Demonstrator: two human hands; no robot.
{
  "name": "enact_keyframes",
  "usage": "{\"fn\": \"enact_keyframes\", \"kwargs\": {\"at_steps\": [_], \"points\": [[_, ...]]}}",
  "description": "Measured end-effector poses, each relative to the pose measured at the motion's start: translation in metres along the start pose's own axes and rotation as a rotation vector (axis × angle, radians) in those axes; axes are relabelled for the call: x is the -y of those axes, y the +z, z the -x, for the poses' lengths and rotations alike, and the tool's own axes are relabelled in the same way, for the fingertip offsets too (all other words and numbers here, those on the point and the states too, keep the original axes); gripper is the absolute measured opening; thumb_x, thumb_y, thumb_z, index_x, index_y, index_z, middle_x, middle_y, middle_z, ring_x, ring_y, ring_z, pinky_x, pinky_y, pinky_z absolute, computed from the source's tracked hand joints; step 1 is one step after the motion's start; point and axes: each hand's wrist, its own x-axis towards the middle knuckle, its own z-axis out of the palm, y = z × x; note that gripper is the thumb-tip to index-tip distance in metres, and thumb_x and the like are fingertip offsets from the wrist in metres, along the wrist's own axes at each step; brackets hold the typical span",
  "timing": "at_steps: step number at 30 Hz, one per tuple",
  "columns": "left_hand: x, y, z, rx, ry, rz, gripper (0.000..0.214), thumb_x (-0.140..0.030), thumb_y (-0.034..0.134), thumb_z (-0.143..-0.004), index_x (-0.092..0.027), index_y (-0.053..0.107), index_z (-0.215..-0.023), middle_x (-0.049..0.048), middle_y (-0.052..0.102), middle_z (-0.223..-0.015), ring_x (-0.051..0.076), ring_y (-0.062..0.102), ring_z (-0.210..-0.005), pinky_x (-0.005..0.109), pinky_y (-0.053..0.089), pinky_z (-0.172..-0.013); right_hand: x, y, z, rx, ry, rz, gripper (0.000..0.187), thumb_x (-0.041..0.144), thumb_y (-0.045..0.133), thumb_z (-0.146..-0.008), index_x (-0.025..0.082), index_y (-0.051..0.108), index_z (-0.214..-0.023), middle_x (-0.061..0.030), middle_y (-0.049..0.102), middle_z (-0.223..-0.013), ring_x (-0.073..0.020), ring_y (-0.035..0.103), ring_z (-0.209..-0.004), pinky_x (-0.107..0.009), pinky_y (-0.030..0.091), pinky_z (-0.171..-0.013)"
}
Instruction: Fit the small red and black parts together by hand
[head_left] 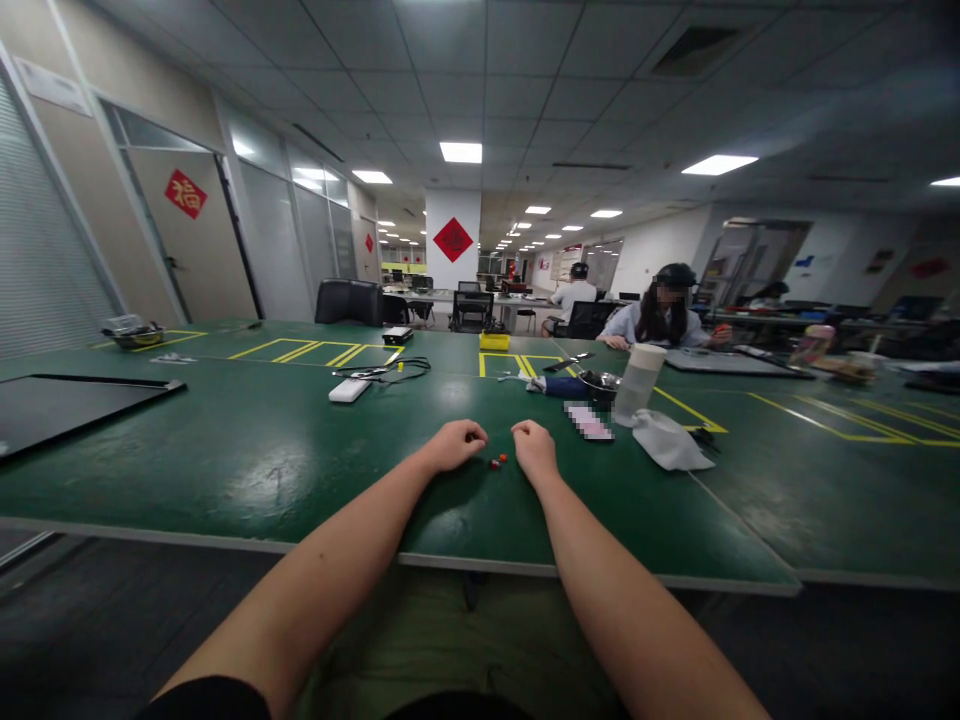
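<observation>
Your two forearms reach in over the near edge of the green desk (330,480), and both hands are at its surface. Between them, nearer that edge than the far one, lie a few small red and orange pieces (499,461), too small to make out clearly. Your left hand (456,445) is just left of the pieces, its fingers curled and the tips close to the thumb; you cannot tell from here whether they pinch anything. Your right hand (534,452) is just to their right, fingers bent inward, and whether the tips meet or grip something cannot be told either.

Beyond your right hand, toward the desk's right edge, are a blurred pink rectangle (589,421), a tall pale bottle (639,388), a metal bowl (600,384) and a crumpled white bag (670,440). Ahead on your left lies a white block (349,390) beside black cables (409,371). A yellow box (495,343) stands near the far edge.
</observation>
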Motion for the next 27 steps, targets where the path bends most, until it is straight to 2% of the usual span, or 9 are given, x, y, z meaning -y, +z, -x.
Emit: {"fn": "enact_keyframes", "kwargs": {"at_steps": [4,8,12,15,18,20,23,27], "points": [[-0.008,0.0,0.004,0.089,0.078,-0.056,0.021,-0.033,0.07,-0.066,-0.022,0.071,-0.083,0.0041,0.062,-0.085,0.018,0.058,-0.074,0.025,0.043,-0.071,0.003,0.001,0.004,0.142,-0.094,0.067,0.023,0.013,0.051,-0.065,0.02,0.069,-0.077,-0.0047,0.069,-0.083,-0.0189,0.06,-0.077,-0.026,0.042,-0.068],[-0.012,0.011,0.003,0.09,0.098,-0.05,0.007,-0.024,0.07,-0.064,-0.022,0.071,-0.071,0.0037,0.061,-0.078,0.018,0.056,-0.071,0.025,0.041,-0.068,0.006,0.0,0.008,0.347,-0.231,0.08,0.021,0.011,0.058,-0.06,0.021,0.071,-0.073,-0.0046,0.068,-0.079,-0.0202,0.06,-0.076,-0.027,0.042,-0.066],[-0.004,0.012,0.001,0.056,0.059,0.045,0.007,-0.019,0.067,-0.066,-0.02,0.068,-0.072,0.001,0.062,-0.069,0.014,0.055,-0.063,0.023,0.04,-0.061,0.002,-0.001,0.008,0.354,-0.28,0.14,0.019,0.008,0.058,-0.062,0.02,0.07,-0.069,-0.0037,0.066,-0.073,-0.018,0.058,-0.071,-0.027,0.041,-0.066],[0.003,0.011,-0.002,0.003,0.0,0.235,0.012,-0.017,0.064,-0.067,-0.016,0.065,-0.079,0.0,0.061,-0.066,0.012,0.054,-0.06,0.021,0.04,-0.057,0.0,0.0,0.006,0.314,-0.306,0.143,0.017,0.008,0.057,-0.065,0.02,0.068,-0.069,-0.0045,0.065,-0.075,-0.018,0.058,-0.073,-0.028,0.042,-0.07],[0.005,0.009,-0.005,-0.041,-0.034,0.423,0.018,-0.014,0.064,-0.065,-0.015,0.063,-0.083,0.0004,0.062,-0.069,0.011,0.055,-0.061,0.021,0.042,-0.059,0.003,0.002,0.006,0.288,-0.269,-0.014,0.016,0.011,0.055,-0.068,0.018,0.067,-0.076,-0.0043,0.065,-0.074,-0.0174,0.06,-0.072,-0.029,0.043,-0.071],[0.004,0.008,-0.005,-0.063,-0.055,0.504,0.021,-0.013,0.064,-0.065,-0.014,0.064,-0.085,0.0012,0.064,-0.072,0.012,0.057,-0.063,0.022,0.044,-0.062,0.006,0.004,0.008,0.313,-0.18,-0.231,0.019,0.014,0.052,-0.071,0.017,0.065,-0.083,-0.0026,0.064,-0.069,-0.0157,0.06,-0.065,-0.028,0.046,-0.066],[0.0,0.006,-0.005,-0.085,-0.103,0.585,0.022,-0.014,0.064,-0.065,-0.014,0.067,-0.087,0.0029,0.066,-0.076,0.013,0.059,-0.068,0.024,0.046,-0.067,0.012,0.006,0.01,0.291,-0.058,-0.538,0.018,0.017,0.055,-0.068,0.015,0.063,-0.084,-0.0026,0.065,-0.071,-0.0157,0.063,-0.067,-0.027,0.049,-0.064],[-0.004,0.005,-0.004,-0.134,-0.174,0.71,0.023,-0.012,0.064,-0.066,-0.014,0.067,-0.089,0.0048,0.067,-0.079,0.014,0.061,-0.07,0.025,0.048,-0.068,0.014,0.007,0.011,0.267,0.003,-0.727,0.02,0.022,0.062,-0.065,0.015,0.062,-0.084,-0.0041,0.066,-0.078,-0.0176,0.066,-0.072,-0.028,0.052,-0.065]]}}
